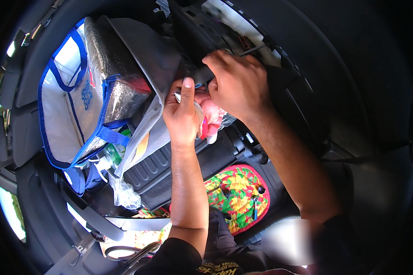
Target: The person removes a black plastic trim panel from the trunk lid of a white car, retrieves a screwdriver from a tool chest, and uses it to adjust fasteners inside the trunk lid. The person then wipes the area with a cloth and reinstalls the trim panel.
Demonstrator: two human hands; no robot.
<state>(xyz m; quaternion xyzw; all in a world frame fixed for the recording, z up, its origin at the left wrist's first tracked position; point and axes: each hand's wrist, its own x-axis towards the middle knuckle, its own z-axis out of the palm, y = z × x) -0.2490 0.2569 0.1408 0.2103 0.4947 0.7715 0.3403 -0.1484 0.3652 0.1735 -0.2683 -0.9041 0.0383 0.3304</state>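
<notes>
My left hand (183, 112) is closed with its thumb pointing up, curled about something mostly hidden by the palm. Right beside it, my right hand (236, 85) grips a dark grey rounded piece (202, 74) between thumb and fingers. The piece reaches toward my left hand; its kind does not show. Pink and white cloth (210, 113) bunches below both hands, next to my left wrist. Just past my right knuckles, a thin rod (253, 49) sticks out in front of an opened side panel (243, 25).
An insulated bag (73, 121) with blue trim stands at left, beside a grey fabric organizer (140, 50). Clear plastic (125, 195) lies below them. A ribbed dark tray (147, 172) sits nearer me. Tools rest on a flowered mat (238, 192). Dark car trim (326, 91) encloses the right side.
</notes>
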